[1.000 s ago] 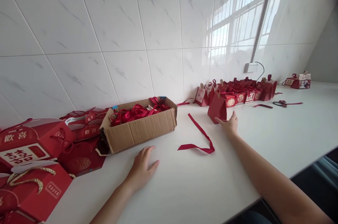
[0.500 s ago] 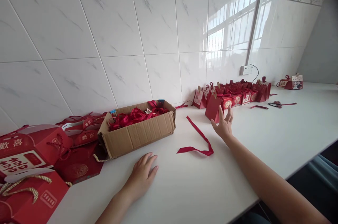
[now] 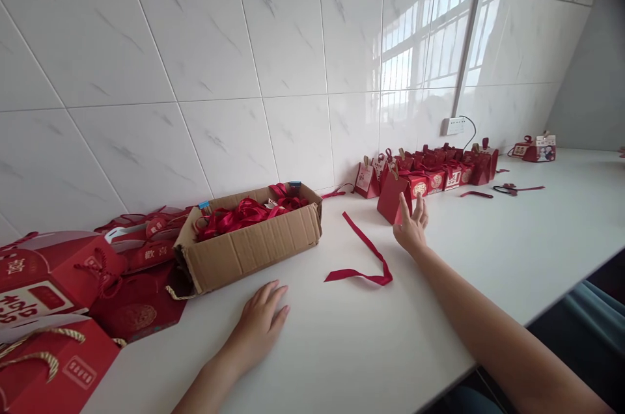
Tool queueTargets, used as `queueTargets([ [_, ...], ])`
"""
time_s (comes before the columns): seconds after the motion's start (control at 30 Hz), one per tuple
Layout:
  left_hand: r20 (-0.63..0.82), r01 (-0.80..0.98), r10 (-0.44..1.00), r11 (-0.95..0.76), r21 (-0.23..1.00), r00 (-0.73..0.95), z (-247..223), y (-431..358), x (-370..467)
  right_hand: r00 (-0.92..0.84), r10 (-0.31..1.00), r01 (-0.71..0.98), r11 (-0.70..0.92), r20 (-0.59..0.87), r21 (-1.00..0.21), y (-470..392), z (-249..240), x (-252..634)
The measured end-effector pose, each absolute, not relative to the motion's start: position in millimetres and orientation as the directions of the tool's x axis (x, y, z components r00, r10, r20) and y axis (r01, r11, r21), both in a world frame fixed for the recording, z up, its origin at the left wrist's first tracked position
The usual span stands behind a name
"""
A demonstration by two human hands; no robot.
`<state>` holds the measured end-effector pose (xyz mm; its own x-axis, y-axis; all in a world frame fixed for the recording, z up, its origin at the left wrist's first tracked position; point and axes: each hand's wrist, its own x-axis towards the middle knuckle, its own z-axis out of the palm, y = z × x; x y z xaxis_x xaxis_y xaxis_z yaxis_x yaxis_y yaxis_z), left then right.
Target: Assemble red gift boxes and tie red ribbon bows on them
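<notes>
My left hand (image 3: 256, 323) lies on the white tabletop with its fingers stretched out, holding nothing. It is just in front of a cardboard box (image 3: 258, 245) with loose dark red ribbon (image 3: 244, 217) heaped inside. My right hand (image 3: 411, 225) is raised at the near right side of a plain red gift box (image 3: 389, 198). Its fingers point up and are apart; whether they touch the gift box I cannot tell. On the table between my hands lies a single strip of red ribbon (image 3: 364, 277), bent in a sharp fold.
Behind the right hand, several small red gift boxes (image 3: 437, 176) stand in rows by the tiled wall. Farther right lie black-handled scissors (image 3: 505, 190) and another box (image 3: 537, 150). Larger red gift boxes (image 3: 43, 271) with cord handles crowd the left. The table's front edge runs at lower right.
My right hand has turned slightly, its fingers drawing closer together beside the plain red gift box. The left hand stays resting in place. The whole view has shifted slightly.
</notes>
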<state>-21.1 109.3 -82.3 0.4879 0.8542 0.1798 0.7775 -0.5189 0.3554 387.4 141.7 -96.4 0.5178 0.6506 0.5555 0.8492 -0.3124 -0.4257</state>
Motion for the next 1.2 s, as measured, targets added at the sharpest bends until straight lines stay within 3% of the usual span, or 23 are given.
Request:
queueTargets([
  [0.3,0.213,0.769,0.845,-0.534,0.351,0.49,-84.1,112.1,-20.1,0.567,0.735,0.817,-0.443,0.373,-0.369,158.5,-108.7,395.7],
  [0.43,0.188,0.78,0.853,-0.522,0.345,0.487,-83.7,112.1,-20.0,0.635,0.709,0.765,-0.522,0.307,-0.377,162.7,-109.5,395.5],
  [0.63,0.216,0.763,0.844,-0.536,0.361,0.491,-83.8,112.0,-20.0,0.688,0.65,0.722,-0.574,0.322,-0.386,161.7,-106.9,390.5],
  [1.0,0.205,0.766,0.847,-0.53,0.362,0.49,-85.3,110.9,-19.7,0.376,0.684,0.926,-0.251,0.625,-0.283,138.5,-90.8,370.4],
  [1.2,0.212,0.764,0.844,-0.537,0.358,0.493,-88.0,112.0,-20.8,0.245,0.787,0.964,-0.134,0.566,-0.23,147.5,-101.9,373.4],
])
